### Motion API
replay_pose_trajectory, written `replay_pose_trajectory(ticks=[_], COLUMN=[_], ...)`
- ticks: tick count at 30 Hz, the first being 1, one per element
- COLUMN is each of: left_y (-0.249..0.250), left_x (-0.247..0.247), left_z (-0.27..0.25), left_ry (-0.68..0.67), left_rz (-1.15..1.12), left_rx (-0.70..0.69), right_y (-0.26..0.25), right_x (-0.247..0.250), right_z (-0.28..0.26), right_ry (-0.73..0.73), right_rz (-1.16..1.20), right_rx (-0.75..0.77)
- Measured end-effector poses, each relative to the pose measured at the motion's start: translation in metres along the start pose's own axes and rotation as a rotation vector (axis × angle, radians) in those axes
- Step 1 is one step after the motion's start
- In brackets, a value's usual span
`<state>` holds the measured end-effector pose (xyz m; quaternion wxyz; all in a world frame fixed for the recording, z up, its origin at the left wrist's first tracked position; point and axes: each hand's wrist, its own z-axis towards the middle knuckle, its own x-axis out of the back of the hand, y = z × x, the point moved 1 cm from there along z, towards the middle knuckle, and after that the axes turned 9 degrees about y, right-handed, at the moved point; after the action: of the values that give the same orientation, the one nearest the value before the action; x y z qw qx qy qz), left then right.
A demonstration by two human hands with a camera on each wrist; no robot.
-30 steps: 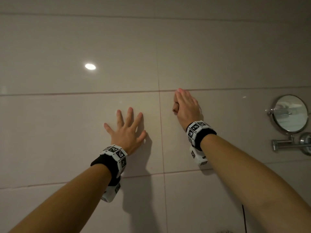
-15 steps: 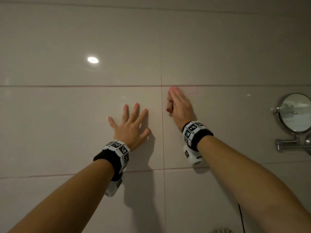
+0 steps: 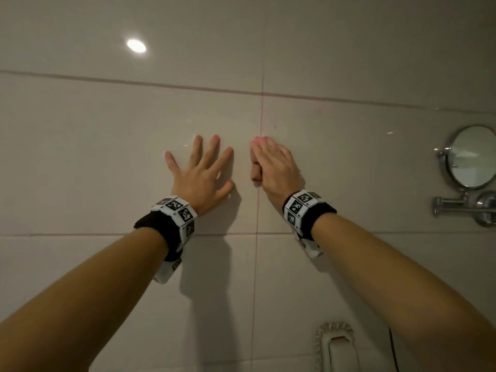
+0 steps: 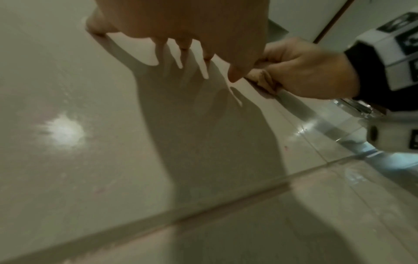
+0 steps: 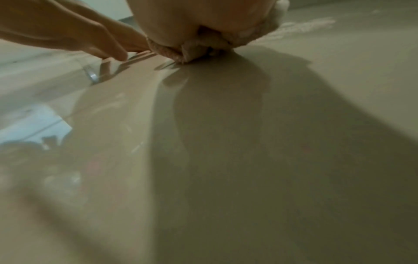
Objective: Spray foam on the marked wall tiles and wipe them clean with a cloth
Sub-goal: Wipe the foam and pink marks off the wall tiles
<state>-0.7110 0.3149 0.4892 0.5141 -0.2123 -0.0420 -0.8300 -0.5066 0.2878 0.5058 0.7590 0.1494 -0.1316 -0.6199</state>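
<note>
Glossy tiles (image 3: 107,162) fill the frame: at centre your left hand (image 3: 202,174) lies splayed and empty, your right hand (image 3: 273,167) presses a bunched cloth (image 5: 199,48) beside it, so wiping seems underway, foam traces (image 5: 300,26) remaining.

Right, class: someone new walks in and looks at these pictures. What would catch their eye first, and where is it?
Two bare forearms reach up to a glossy tiled wall: the left hand is spread flat on it, just left of a vertical grout line. Beside it, the right hand presses a bunched cloth against the tile. A round mirror on a chrome arm is fixed at the far right, and a bright lamp reflection glares at upper left.
</note>
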Motion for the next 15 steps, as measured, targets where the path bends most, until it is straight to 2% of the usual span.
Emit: replay_pose_trajectory(ticks=[6, 8, 10, 13, 15], left_y=[0.001, -0.002, -0.005, -0.007, -0.008], left_x=[0.006, 0.008, 0.008, 0.008, 0.007], left_z=[-0.010, -0.011, -0.010, -0.012, -0.012], left_ry=[-0.070, -0.087, -0.090, -0.068, -0.056], left_rz=[-0.003, 0.003, -0.003, -0.006, 0.000], left_rx=[-0.001, -0.016, -0.019, -0.029, -0.044], right_y=[-0.026, -0.023, -0.006, 0.047, 0.075], right_x=[0.014, 0.018, 0.019, 0.030, 0.043], right_z=[-0.072, -0.080, -0.064, -0.022, 0.010], right_ry=[-0.039, -0.049, -0.008, 0.216, 0.304], right_rz=[0.049, 0.089, 0.102, 0.142, 0.158], right_rx=[0.013, -0.039, -0.206, -0.601, -0.767])
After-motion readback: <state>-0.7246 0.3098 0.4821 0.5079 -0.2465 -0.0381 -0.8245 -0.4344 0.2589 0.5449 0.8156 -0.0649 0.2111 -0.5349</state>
